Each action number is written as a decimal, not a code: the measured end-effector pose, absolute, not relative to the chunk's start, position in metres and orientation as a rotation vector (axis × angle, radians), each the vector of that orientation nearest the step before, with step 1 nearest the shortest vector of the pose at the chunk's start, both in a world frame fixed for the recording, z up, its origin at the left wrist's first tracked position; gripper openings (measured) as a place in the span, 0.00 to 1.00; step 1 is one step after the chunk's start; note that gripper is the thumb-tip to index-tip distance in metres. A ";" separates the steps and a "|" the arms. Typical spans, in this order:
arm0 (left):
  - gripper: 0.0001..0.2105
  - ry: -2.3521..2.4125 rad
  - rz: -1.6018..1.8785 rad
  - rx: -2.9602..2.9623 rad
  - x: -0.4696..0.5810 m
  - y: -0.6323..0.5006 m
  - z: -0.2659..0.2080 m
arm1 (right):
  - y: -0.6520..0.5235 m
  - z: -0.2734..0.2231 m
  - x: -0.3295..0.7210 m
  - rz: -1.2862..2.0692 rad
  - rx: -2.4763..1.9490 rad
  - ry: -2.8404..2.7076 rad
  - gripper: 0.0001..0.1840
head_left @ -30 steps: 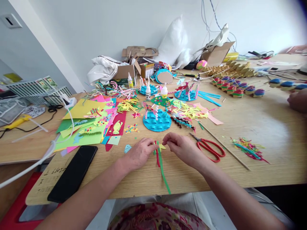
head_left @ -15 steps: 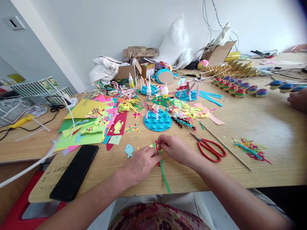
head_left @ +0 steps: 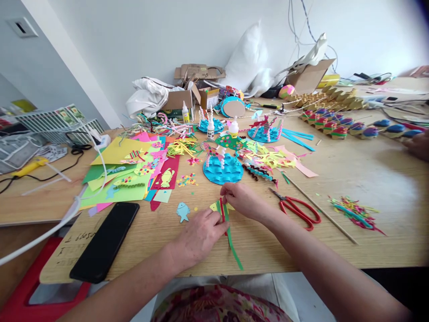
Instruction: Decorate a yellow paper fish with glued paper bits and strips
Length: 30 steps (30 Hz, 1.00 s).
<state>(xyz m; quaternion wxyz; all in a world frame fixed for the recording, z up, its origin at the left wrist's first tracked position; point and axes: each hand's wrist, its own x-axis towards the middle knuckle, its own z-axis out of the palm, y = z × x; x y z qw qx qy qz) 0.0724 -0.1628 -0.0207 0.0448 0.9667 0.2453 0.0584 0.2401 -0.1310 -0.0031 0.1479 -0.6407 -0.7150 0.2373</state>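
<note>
Between my hands, a small yellow paper fish (head_left: pixel 213 206) lies on the table, partly covered by fingers. A red paper strip (head_left: pixel 221 206) and a green paper strip (head_left: pixel 235 255) cross it, and the green one trails toward the table's front edge. My left hand (head_left: pixel 208 230) is closed, its thumb and fingers gripping the fish and strips from the left. My right hand (head_left: pixel 243 201) has its fingertips pinched at the upper ends of the strips; its exact hold is partly hidden. Left of them lies a light-blue paper fish (head_left: pixel 182 211).
Red-handled scissors (head_left: pixel 300 210) and a wooden stick (head_left: pixel 318 208) lie right of my hands. A blue scalloped base (head_left: pixel 223 170) with a pink fish stands ahead. Coloured paper sheets (head_left: pixel 117 150) and a black phone (head_left: pixel 105 241) are at left. Another person's hand (head_left: pixel 417 145) shows at far right.
The view has shifted slightly. My right hand has moved a little up from the left one, and more of the yellow fish and strips shows. The other person's hand has moved slightly.
</note>
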 end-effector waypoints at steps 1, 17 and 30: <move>0.12 0.754 0.182 2.954 0.072 -0.163 -0.021 | -0.129 -0.003 0.240 0.678 -1.851 -2.052 0.13; 0.12 0.794 0.231 2.953 0.072 -0.168 -0.027 | -0.137 0.007 0.240 0.660 -1.833 -2.057 0.14; 0.12 0.803 0.300 2.934 0.067 -0.176 -0.029 | -0.134 0.011 0.240 0.624 -1.836 -2.062 0.14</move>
